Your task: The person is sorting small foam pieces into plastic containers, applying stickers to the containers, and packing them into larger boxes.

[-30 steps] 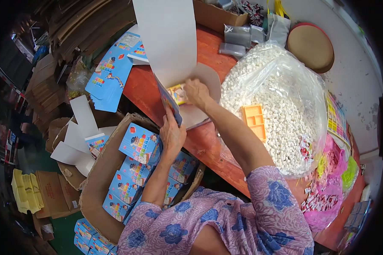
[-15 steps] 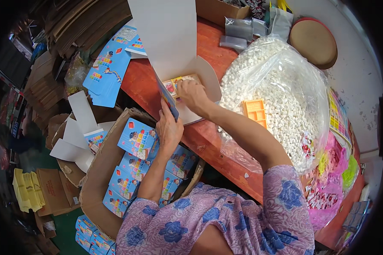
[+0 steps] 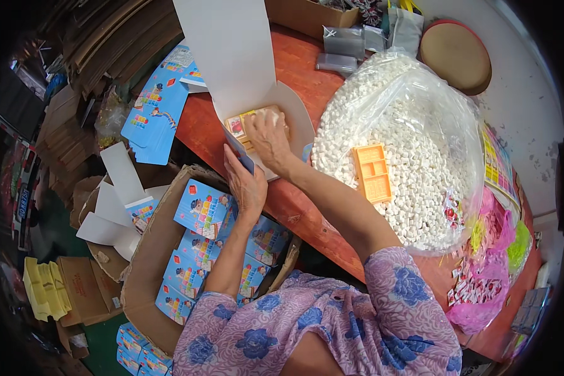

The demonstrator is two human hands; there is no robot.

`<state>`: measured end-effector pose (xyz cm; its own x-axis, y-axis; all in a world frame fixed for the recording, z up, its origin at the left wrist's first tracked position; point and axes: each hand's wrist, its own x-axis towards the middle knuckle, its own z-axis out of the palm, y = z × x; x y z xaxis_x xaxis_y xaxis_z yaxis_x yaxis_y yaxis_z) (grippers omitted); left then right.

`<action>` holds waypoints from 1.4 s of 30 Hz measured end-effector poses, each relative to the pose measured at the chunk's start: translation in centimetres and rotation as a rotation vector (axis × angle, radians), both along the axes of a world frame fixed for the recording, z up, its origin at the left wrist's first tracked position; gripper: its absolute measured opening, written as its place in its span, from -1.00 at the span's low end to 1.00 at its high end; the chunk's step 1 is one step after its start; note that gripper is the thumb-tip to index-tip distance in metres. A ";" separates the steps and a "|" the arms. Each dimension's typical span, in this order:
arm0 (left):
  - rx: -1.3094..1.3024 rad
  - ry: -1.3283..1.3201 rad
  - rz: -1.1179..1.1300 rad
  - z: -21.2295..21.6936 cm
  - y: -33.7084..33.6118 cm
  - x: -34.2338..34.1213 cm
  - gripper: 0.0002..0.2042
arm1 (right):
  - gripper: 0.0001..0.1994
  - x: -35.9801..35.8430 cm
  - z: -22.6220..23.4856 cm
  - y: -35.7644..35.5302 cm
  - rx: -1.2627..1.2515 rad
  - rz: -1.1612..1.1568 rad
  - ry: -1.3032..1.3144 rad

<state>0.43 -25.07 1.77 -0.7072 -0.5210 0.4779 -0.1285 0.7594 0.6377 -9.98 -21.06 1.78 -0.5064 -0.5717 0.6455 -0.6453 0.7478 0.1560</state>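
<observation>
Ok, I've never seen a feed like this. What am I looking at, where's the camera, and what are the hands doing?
There is no machine here: a person works with bare hands, and one wide-angle camera on their head looks down, so edges bend. The left hand steadies the near side of an open white box on the red table. The right hand presses flat on a small packet inside that box. Beside it lies a big clear bag of white pieces with an orange tray on top. Below the table edge, a cardboard carton holds finished blue boxes.
</observation>
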 end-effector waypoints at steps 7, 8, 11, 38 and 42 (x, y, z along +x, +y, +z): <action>0.083 -0.006 -0.065 -0.9 -0.3 0.3 -0.36 | -0.81 2.6 1.1 1.4 -0.043 0.139 -0.416; 0.055 -0.008 -0.061 -0.9 -0.3 0.3 -0.36 | -0.81 2.4 0.7 1.6 -0.047 0.133 -0.419; 0.070 -0.037 -0.063 -1.0 -0.1 0.3 -0.37 | -0.87 1.5 -1.6 1.9 -0.068 0.129 -0.401; -0.062 0.093 -0.434 1.5 8.4 5.2 -0.42 | -0.86 8.7 -2.0 22.9 -0.136 -0.486 -0.602; 0.082 0.018 -0.615 0.5 12.4 5.0 -0.59 | -0.88 8.7 -2.2 23.8 -0.178 -0.440 -0.581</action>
